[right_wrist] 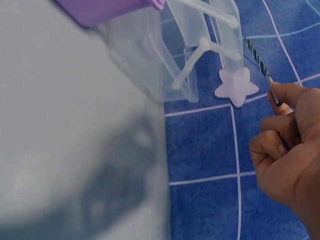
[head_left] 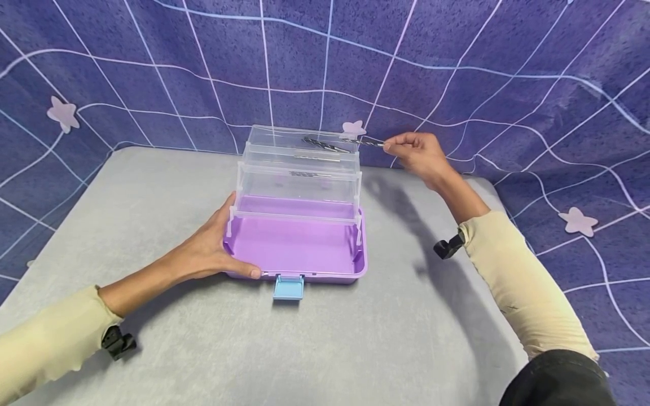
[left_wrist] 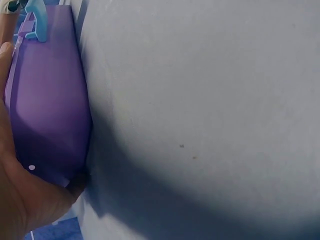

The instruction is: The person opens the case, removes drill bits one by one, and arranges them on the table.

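Observation:
My right hand [head_left: 416, 155] pinches a drill bit [head_left: 367, 142] by its smooth shank between thumb and fingertips. The bit's dark fluted end points left, overlapping the right end of the top clear tray [head_left: 274, 135] in the head view. In that tray lie larger dark drill bits [head_left: 325, 145]. Thinner bits [head_left: 317, 158] show in the tray below, and several more [head_left: 310, 174] in the lowest. The stepped trays rise from a purple toolbox [head_left: 294, 245]. My left hand [head_left: 208, 248] grips the box's left end, thumb along the front rim, fingers behind the side.
A blue latch [head_left: 288, 288] hangs open at the box's front. The box stands on a grey table [head_left: 406, 316]. Behind it rises a purple-blue cloth [head_left: 355, 67] with a line grid and pale stars. White hinged arms [right_wrist: 205, 45] link the trays at the side.

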